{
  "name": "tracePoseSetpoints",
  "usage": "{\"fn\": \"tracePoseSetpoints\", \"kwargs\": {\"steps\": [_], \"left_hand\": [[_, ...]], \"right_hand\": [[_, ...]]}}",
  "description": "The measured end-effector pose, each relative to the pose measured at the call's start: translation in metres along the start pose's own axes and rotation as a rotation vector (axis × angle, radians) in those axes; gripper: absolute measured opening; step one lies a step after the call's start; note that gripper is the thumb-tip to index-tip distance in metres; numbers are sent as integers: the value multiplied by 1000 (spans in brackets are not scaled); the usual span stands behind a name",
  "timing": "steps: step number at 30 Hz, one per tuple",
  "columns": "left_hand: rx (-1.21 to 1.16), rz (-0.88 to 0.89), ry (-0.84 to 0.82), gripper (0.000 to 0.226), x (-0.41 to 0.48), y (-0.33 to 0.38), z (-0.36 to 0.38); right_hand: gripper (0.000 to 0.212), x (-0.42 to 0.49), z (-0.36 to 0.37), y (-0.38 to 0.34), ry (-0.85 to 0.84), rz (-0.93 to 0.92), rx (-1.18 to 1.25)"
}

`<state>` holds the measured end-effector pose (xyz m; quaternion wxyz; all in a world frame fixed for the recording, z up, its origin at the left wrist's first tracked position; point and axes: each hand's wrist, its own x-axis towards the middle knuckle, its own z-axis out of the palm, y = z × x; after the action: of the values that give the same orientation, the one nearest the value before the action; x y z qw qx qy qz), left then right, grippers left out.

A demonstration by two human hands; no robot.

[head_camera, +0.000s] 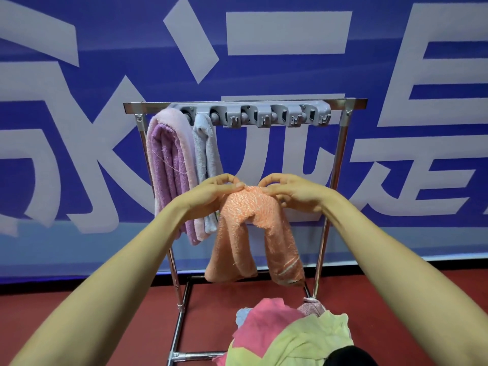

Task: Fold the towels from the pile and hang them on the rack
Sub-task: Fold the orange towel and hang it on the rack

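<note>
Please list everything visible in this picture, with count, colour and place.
banner: one, blue with white characters, at the back
floor: one, red, below the banner
rack: one, silver, on the floor before the banner
hook strip: one, grey, on the rack's top bar
purple towel: one, purple-pink, hung at the rack's left end
grey towel: one, grey, hung beside the purple towel
orange towel: one, orange, held before the rack
pile: one, pink, yellow-green, pale blue, on the floor
left hand: one, pinches the orange towel's top
right hand: one, pinches the orange towel's top
</note>
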<state>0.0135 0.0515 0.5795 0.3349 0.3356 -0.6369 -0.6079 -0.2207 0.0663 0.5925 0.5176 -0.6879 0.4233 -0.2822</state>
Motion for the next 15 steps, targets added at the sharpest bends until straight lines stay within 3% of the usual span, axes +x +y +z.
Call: {"fn": "tracePoseSetpoints", "kwargs": {"steps": [5,11,15], "left_hand": [[80,1,52,31,5,12,11],[107,-45,6,41,2,9,8],[37,-72,-86,34,-4,-1,-5]], "right_hand": [[31,1,6,-7,-21,-4,-25],[13,-3,3,-12,12,-125,184],[13,-3,-1,-5,26,-116,231]]}}
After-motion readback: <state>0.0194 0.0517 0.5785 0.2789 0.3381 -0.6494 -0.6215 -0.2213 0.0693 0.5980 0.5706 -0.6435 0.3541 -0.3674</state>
